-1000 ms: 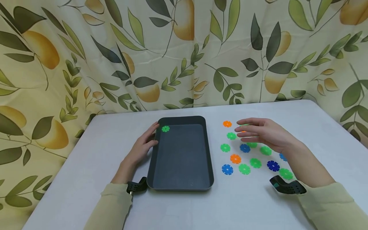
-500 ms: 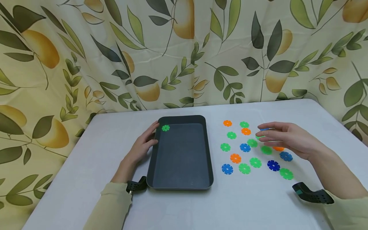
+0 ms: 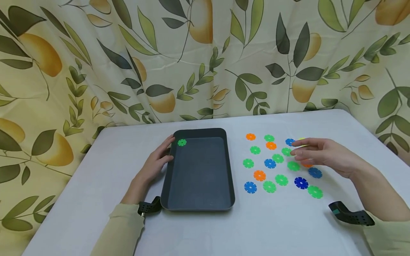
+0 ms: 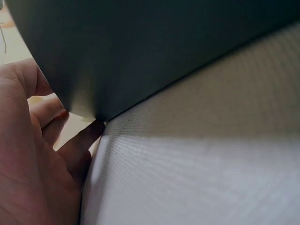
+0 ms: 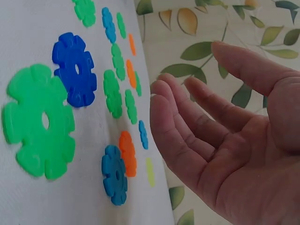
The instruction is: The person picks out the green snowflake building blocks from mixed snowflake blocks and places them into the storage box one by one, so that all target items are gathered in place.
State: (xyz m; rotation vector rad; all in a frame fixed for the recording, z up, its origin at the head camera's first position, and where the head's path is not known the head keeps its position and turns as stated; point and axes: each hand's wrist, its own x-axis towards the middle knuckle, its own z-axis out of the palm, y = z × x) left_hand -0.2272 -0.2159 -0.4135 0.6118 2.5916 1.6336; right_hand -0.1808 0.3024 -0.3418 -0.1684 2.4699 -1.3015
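Note:
My left hand (image 3: 154, 164) rests against the left side of a dark grey baking tray (image 3: 198, 174), with fingertips and thumb at its rim. In the left wrist view its fingers (image 4: 77, 145) reach the tray's lower edge. One green notched disc (image 3: 182, 142) lies inside, near the far left corner. My right hand (image 3: 330, 156) hovers over the right part of the scattered discs, fingers loosely bent and nothing in them. Near its fingertips are a blue disc (image 3: 289, 142) and a green disc (image 3: 286, 152). It partly hides a yellow disc (image 3: 301, 139) and an orange disc (image 3: 307, 165).
Several more flat notched discs in green, orange and blue lie spread right of the tray, among them a dark blue disc (image 3: 301, 183). A white cloth covers the table (image 3: 205, 234). Behind its far edge hangs a leaf-and-fruit patterned curtain (image 3: 192, 71).
My right hand has moved to the right across the discs, uncovering those it hid, and its fingers have drawn a little closer together. The left hand stays at the tray.

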